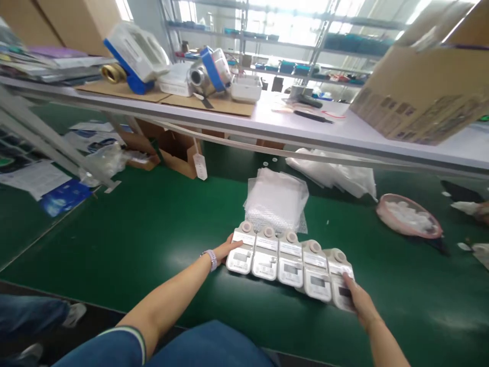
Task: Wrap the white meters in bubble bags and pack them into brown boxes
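Several white meter units, each with a small grey display and a round port at its top, stand side by side in a slanting row over the green bench [153, 219]. My left hand [226, 250] grips the leftmost meter unit [241, 255], its thumb on the front and its other fingers mostly hidden behind. At the other end, my right hand [359, 296] is closed on the rightmost meter unit [339, 272], thumb across its face. The middle meter unit [291, 265] is pressed between its neighbours. Just behind the row lies a stack of clear bubble-wrap bags [277, 196].
A pink bowl [408, 216] of small white pieces sits at the right. White plastic bags [336, 171] lie under the raised shelf [229, 122], which bears larger meters [208, 71] and a cardboard box [424, 92]. An open carton [178, 153] stands behind on the left.
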A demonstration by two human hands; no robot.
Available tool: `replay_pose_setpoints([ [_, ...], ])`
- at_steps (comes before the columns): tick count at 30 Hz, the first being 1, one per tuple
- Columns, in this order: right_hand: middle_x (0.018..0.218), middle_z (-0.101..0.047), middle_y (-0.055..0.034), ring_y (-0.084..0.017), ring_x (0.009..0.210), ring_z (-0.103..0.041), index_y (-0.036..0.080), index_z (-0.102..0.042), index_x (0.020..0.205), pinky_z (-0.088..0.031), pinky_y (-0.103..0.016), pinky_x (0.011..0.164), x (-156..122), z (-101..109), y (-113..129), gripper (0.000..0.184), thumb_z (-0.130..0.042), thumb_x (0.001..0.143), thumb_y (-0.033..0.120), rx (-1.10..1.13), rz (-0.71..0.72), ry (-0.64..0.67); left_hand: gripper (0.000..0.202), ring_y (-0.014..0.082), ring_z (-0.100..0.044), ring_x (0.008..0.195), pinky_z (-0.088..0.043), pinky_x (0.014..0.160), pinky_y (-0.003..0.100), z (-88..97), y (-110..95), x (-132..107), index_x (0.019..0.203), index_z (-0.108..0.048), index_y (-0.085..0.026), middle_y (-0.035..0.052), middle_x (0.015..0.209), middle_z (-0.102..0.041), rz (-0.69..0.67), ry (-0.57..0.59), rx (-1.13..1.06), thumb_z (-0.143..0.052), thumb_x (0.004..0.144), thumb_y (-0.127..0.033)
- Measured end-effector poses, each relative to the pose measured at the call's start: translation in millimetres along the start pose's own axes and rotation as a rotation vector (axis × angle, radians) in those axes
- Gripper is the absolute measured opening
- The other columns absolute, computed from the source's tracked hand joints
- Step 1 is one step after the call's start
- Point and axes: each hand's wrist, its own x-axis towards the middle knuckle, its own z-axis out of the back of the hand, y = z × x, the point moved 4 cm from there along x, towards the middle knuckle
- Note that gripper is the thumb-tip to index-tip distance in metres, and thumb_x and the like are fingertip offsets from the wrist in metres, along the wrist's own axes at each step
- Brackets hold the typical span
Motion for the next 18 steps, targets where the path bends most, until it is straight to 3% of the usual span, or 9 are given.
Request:
replay_pose_setpoints([
  [7,0.086,-0.07,-0.0101,-0.024,0.076,-0.064,0.013,-0.066,0.096,-0.05,-0.035,0.07,29,10,4,0.065,-0.065,0.057,0.064,-0.009,-0.053,0.162,0.083,0.0263,-0.052,0.118,-0.042,0.099,0.044,-28.9,10,-25,0.14,-0.024,-0.031,0.0104,0.136,-0.048,0.113,0.068,-0.179,-0.07,0.073,-0.046],
  [10,0.089,-0.07,-0.0099,-0.025,0.08,-0.065,0.013,-0.065,0.099,-0.049,-0.035,0.074,45,19,4,0.067,-0.065,0.056,0.065,-0.018,-0.052,0.162,0.068,0.0289,-0.051,0.118,-0.045,0.093,0.049,-21.8,8,-33,0.136,-0.034,-0.032,0.0084,0.133,-0.051,0.227,0.143,-0.07,-0.06,0.077,-0.054],
  [11,0.089,-0.07,-0.0097,-0.026,0.081,-0.065,0.014,-0.065,0.1,-0.048,-0.036,0.076,48,20,3,0.068,-0.065,0.056,0.065,-0.018,-0.058,0.16,0.061,0.0302,-0.053,0.116,-0.046,0.09,0.052,-12.7,0,-28,0.132,-0.041,-0.031,0.0085,0.129,-0.055,0.239,0.11,0.053,-0.055,0.079,-0.058],
  [13,0.09,-0.07,-0.0096,-0.028,0.084,-0.064,0.014,-0.064,0.103,-0.048,-0.038,0.078,54,22,2,0.072,-0.064,0.054,0.067,-0.026,-0.064,0.148,0.053,0.0325,-0.052,0.116,-0.041,0.094,0.055,8.2,-32,-4,0.121,-0.053,-0.026,0.0103,0.122,-0.059,0.125,-0.084,0.364,-0.049,0.08,-0.06],
  [15,0.094,-0.07,-0.0109,-0.031,0.087,-0.064,0.015,-0.063,0.107,-0.049,-0.041,0.08,57,23,0,0.077,-0.063,0.053,0.07,-0.05,-0.059,0.113,0.051,0.0327,-0.044,0.124,-0.028,0.106,0.054,12.7,-78,38,0.114,-0.059,-0.021,0.0119,0.125,-0.056,-0.127,-0.308,0.614,-0.053,0.078,-0.057],
  [16,0.097,-0.069,-0.0123,-0.032,0.088,-0.063,0.015,-0.062,0.109,-0.049,-0.042,0.08,59,23,-2,0.08,-0.061,0.053,0.071,-0.075,-0.055,0.087,0.051,0.031,-0.036,0.13,-0.018,0.111,0.051,3.4,-96,64,0.115,-0.058,-0.021,0.0107,0.131,-0.052,-0.217,-0.329,0.657,-0.057,0.076,-0.054],
  [18,0.104,-0.066,-0.0147,-0.036,0.092,-0.062,0.016,-0.062,0.112,-0.049,-0.046,0.081,60,23,-4,0.082,-0.057,0.054,0.074,-0.145,-0.022,0.028,0.049,0.0297,-0.032,0.132,-0.011,0.114,0.046,-34.3,-120,123,0.108,-0.063,-0.023,0.0086,0.13,-0.053,-0.331,-0.247,0.729,-0.072,0.065,-0.044],
])
